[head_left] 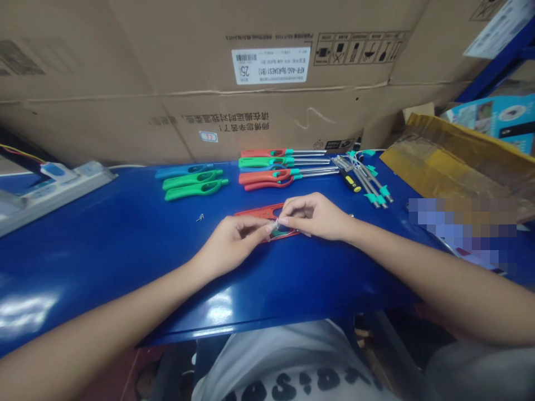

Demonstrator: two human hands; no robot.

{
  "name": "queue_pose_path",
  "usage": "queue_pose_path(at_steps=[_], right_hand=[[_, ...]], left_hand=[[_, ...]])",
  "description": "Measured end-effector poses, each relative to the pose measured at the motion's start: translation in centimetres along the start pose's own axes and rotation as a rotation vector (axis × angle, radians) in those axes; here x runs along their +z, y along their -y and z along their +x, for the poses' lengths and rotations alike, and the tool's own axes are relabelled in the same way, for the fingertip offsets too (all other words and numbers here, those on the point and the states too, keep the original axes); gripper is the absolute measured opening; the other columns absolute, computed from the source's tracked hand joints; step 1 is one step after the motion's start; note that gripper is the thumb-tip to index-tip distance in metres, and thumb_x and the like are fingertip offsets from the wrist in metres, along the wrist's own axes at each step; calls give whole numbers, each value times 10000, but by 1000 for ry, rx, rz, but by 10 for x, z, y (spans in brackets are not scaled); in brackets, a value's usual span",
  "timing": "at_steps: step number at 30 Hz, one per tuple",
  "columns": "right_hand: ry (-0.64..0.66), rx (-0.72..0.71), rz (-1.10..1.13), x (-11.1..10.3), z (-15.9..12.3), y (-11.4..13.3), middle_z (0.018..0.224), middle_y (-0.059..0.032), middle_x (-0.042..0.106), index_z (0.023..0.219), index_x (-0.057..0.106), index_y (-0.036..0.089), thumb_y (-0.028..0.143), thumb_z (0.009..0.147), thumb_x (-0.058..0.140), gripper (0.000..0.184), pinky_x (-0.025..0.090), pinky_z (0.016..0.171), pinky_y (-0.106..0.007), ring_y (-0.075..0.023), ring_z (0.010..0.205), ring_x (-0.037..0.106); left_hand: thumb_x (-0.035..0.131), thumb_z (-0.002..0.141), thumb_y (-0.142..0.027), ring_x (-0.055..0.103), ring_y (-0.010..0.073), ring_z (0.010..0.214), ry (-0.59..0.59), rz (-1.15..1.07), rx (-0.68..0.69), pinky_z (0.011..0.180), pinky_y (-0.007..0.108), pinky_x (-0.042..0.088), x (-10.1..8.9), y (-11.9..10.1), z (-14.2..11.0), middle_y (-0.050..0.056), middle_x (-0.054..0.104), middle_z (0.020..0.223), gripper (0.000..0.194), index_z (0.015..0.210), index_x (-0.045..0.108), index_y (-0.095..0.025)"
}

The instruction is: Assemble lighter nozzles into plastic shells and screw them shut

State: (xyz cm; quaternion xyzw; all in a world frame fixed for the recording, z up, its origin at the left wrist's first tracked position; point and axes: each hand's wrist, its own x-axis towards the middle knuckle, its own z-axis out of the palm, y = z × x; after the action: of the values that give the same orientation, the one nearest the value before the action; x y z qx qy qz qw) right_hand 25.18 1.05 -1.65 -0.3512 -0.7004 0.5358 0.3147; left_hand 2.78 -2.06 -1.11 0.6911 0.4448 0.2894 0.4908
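Note:
My left hand (232,242) and my right hand (313,216) meet over a red plastic lighter handle (259,212) lying on the blue bench (125,262). Their fingertips pinch a small clear piece (275,225) between them. My fingers hide most of the handle. Farther back lie finished-looking long lighters with metal tubes, including a red one (284,152) and a green one (265,162). Left of these are a blue handle (184,171) and a green handle (196,189). A tiny metal part (199,218) rests left of my hands.
A yellow-and-black screwdriver (350,181) lies among metal tubes with teal fittings (370,181) at the back right. A power strip (54,189) sits at the far left. Cardboard boxes (267,122) stand behind the bench, with brown packaging (455,156) at the right.

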Motion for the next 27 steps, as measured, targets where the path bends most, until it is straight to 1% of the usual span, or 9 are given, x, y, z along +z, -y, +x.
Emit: queue_pose_path(at_steps=[3, 7, 9, 12, 15, 18, 22, 27], right_hand=[[-1, 3, -14, 1, -1, 0, 798, -10, 616, 820, 689, 114, 353, 841, 722, 243, 379, 412, -219, -39, 440, 485], [0, 15, -34, 1, -1, 0, 779, -13, 633, 815, 686, 119, 380, 842, 726, 266, 395, 415, -220, -46, 436, 494], [4, 24, -30, 0, 0, 1, 737, -6, 637, 830, 688, 125, 395, 846, 724, 274, 408, 431, -220, -52, 443, 494], [3, 40, -3, -3, 2, 2, 653, 13, 615, 836, 692, 130, 417, 830, 743, 291, 412, 433, -210, -62, 453, 498], [-1, 70, 24, -5, 4, 2, 582, 29, 589, 829, 694, 131, 444, 806, 766, 322, 394, 409, -203, -68, 439, 493], [-2, 80, 54, -5, 4, 2, 571, 31, 591, 819, 696, 132, 453, 784, 789, 336, 397, 412, -203, -65, 435, 485], [-17, 53, 81, -3, 2, 1, 647, 10, 631, 810, 704, 129, 430, 775, 807, 320, 407, 441, -203, -55, 467, 495], [-12, 19, 52, 0, 0, 0, 685, 3, 641, 786, 686, 135, 447, 793, 785, 328, 427, 455, -219, -54, 466, 494]], left_hand=[[661, 904, -424, 623, 142, 726, 13, 7, 11, 674, 224, 467, 0, 2, 1, 41, 765, 841, 322, 976, 796, -140], [657, 906, -413, 609, 131, 699, 20, 13, 17, 672, 222, 467, 0, 2, 2, 29, 757, 819, 310, 976, 795, -145], [653, 907, -409, 572, 112, 631, 6, 15, 9, 635, 217, 461, 0, 0, 2, 21, 747, 784, 303, 959, 795, -146], [643, 911, -412, 471, 80, 517, -9, 13, -7, 547, 207, 421, 0, -4, 1, 6, 729, 737, 307, 965, 795, -151], [649, 909, -424, 439, 75, 490, -7, 8, -23, 515, 205, 401, 0, -6, 1, 4, 719, 713, 321, 989, 795, -150], [661, 907, -424, 498, 90, 536, -10, 0, -27, 555, 208, 430, 0, -6, 1, 7, 723, 716, 317, 1009, 794, -156], [660, 914, -437, 606, 125, 668, -19, -4, -14, 664, 222, 478, 2, -4, 1, 23, 754, 794, 311, 955, 800, -162], [638, 932, -423, 644, 146, 716, -26, 25, 3, 701, 235, 486, 5, 0, -1, 25, 767, 827, 306, 953, 800, -164]])
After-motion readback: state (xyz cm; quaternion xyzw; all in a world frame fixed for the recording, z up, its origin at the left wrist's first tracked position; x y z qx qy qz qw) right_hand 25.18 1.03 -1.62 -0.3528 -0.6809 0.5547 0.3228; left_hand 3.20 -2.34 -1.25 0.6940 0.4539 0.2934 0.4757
